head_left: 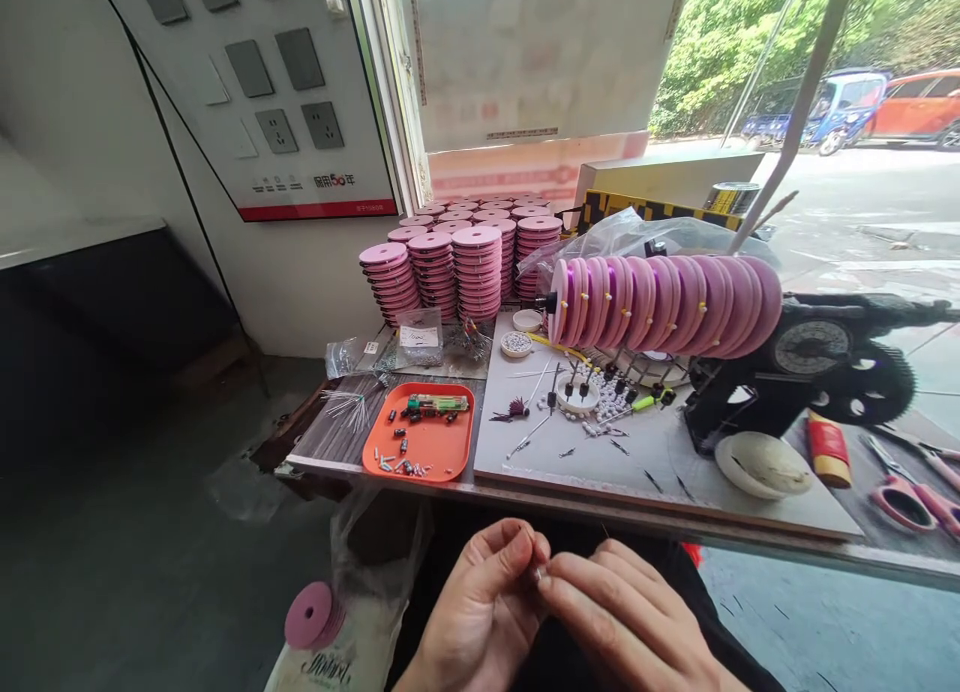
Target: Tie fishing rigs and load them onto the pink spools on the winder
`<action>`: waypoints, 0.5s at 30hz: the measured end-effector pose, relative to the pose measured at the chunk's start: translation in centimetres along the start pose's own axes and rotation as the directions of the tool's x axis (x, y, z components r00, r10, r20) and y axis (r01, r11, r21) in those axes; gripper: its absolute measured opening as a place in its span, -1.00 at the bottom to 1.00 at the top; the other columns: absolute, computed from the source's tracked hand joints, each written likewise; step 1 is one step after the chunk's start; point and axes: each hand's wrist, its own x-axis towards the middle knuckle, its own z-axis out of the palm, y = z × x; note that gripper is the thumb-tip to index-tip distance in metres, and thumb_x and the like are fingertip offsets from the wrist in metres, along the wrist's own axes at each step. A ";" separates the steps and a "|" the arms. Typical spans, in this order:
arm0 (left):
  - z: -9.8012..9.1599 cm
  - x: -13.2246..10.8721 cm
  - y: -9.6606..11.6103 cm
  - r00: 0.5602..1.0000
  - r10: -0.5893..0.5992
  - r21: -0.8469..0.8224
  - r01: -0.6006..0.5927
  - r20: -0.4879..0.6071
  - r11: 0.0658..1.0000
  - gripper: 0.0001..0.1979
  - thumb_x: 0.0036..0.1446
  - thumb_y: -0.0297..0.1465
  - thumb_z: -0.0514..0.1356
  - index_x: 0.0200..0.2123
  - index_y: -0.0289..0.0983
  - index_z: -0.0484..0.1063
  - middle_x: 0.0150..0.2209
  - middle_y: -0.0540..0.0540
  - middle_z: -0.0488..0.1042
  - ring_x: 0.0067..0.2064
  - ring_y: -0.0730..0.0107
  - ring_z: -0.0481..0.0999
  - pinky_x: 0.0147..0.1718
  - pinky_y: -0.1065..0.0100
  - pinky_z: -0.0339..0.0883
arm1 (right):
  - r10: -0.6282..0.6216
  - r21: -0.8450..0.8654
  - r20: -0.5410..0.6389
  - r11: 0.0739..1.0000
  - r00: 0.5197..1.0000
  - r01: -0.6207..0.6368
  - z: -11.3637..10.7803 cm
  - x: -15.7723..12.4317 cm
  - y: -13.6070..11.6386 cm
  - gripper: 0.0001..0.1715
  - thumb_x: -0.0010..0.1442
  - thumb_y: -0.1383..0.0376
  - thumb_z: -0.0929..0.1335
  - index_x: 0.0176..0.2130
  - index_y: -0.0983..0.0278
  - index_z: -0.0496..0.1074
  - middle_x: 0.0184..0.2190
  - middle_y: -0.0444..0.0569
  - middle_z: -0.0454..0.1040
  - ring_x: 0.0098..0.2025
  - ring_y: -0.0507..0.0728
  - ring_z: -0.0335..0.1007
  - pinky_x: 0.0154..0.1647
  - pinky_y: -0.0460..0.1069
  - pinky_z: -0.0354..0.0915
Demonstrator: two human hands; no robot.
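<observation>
My left hand and my right hand meet below the table's front edge, over my lap. Both are pinched together around a tiny pale piece held between the fingertips; I cannot make out what it is. A thin wire end sticks up near my right fingers. On the table above, a row of pink spools sits on the shaft of a black winding machine. Small beads and pins lie scattered under the spools.
Stacks of pink spools stand at the back. An orange tray with small parts lies at the left front. A white bowl, a red tube and pink scissors lie at right. A bag with a pink spool hangs at lower left.
</observation>
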 end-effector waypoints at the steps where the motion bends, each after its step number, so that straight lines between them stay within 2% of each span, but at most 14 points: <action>1: 0.1 0.0 0.0 1.000 0.008 -0.016 -0.008 -0.005 1.000 -0.80 -0.33 -0.47 0.42 -0.56 -0.37 0.48 -0.58 0.01 0.41 -0.55 0.65 0.33 -0.52 0.60 0.23 | 0.002 0.023 -0.002 1.000 1.000 -0.002 0.0 0.1 0.0 -0.76 0.22 0.47 0.17 -0.29 0.43 0.41 -0.46 0.10 0.54 -0.50 0.05 0.41 -0.49 -0.06 0.30; 5: 0.2 0.3 0.1 0.993 0.095 -0.030 -0.097 -0.064 0.995 -0.77 -0.38 -0.44 0.43 -0.60 -0.36 0.46 -0.62 0.06 0.36 -0.59 0.66 0.27 -0.57 0.59 0.21 | 0.052 0.154 -0.019 0.987 0.998 -0.048 0.2 0.5 -0.3 -0.81 0.19 0.48 0.21 -0.27 0.42 0.40 -0.45 0.10 0.52 -0.51 0.04 0.39 -0.51 -0.07 0.30; 7: -0.2 0.6 0.1 0.982 0.167 0.049 -0.163 -0.082 0.985 -0.77 -0.37 -0.41 0.43 -0.59 -0.35 0.47 -0.62 0.06 0.38 -0.58 0.65 0.28 -0.56 0.57 0.21 | 0.196 0.272 -0.039 0.946 0.980 -0.178 0.4 0.6 -0.4 -0.84 0.17 0.48 0.24 -0.31 0.37 0.40 -0.47 0.04 0.50 -0.49 0.03 0.39 -0.47 -0.10 0.32; 8: -0.4 0.8 0.1 0.971 0.224 0.128 -0.212 -0.084 0.969 -0.78 -0.35 -0.40 0.42 -0.57 -0.34 0.48 -0.62 0.05 0.39 -0.57 0.63 0.30 -0.53 0.56 0.23 | 0.302 0.349 -0.032 0.896 0.953 -0.273 0.5 0.7 -0.4 -0.86 0.16 0.47 0.26 -0.33 0.34 0.40 -0.47 0.00 0.49 -0.48 0.02 0.39 -0.45 -0.12 0.33; 10: -1.1 1.0 -0.1 0.929 0.364 0.337 -0.320 -0.073 0.885 -0.81 -0.31 -0.40 0.41 -0.53 -0.32 0.51 -0.59 0.03 0.45 -0.52 0.59 0.36 -0.46 0.56 0.25 | 0.534 0.504 0.046 0.717 0.844 -0.482 0.7 0.7 -0.3 -0.90 0.12 0.43 0.30 -0.37 0.29 0.41 -0.48 -0.06 0.47 -0.45 0.01 0.39 -0.44 -0.16 0.32; 12: -1.6 1.1 -0.2 0.877 0.479 0.541 -0.381 -0.046 0.750 -0.84 -0.25 -0.40 0.38 -0.51 -0.29 0.52 -0.54 0.01 0.50 -0.46 0.54 0.40 -0.41 0.55 0.26 | 0.700 0.599 0.181 0.479 0.690 -0.642 1.0 0.7 -0.2 -0.94 0.09 0.36 0.34 -0.42 0.26 0.43 -0.50 -0.11 0.45 -0.46 0.00 0.36 -0.46 -0.19 0.30; 14: -1.9 1.0 -0.2 0.845 0.534 0.688 -0.384 -0.006 0.616 -0.88 -0.20 -0.38 0.35 -0.51 -0.29 0.52 -0.53 0.00 0.51 -0.44 0.49 0.41 -0.40 0.52 0.26 | 0.780 0.634 0.312 0.254 0.542 -0.730 1.3 0.6 0.0 -0.90 0.06 0.28 0.36 -0.45 0.25 0.45 -0.54 -0.15 0.42 -0.49 -0.03 0.31 -0.48 -0.20 0.25; 15: -2.0 0.9 -0.2 0.834 0.552 0.738 -0.384 0.018 0.556 -0.88 -0.17 -0.37 0.34 -0.51 -0.29 0.52 -0.53 0.00 0.50 -0.44 0.47 0.42 -0.41 0.51 0.26 | 0.793 0.640 0.364 0.168 0.488 -0.750 1.4 0.6 0.0 -0.88 0.04 0.24 0.37 -0.45 0.25 0.46 -0.55 -0.16 0.41 -0.49 -0.03 0.28 -0.48 -0.20 0.23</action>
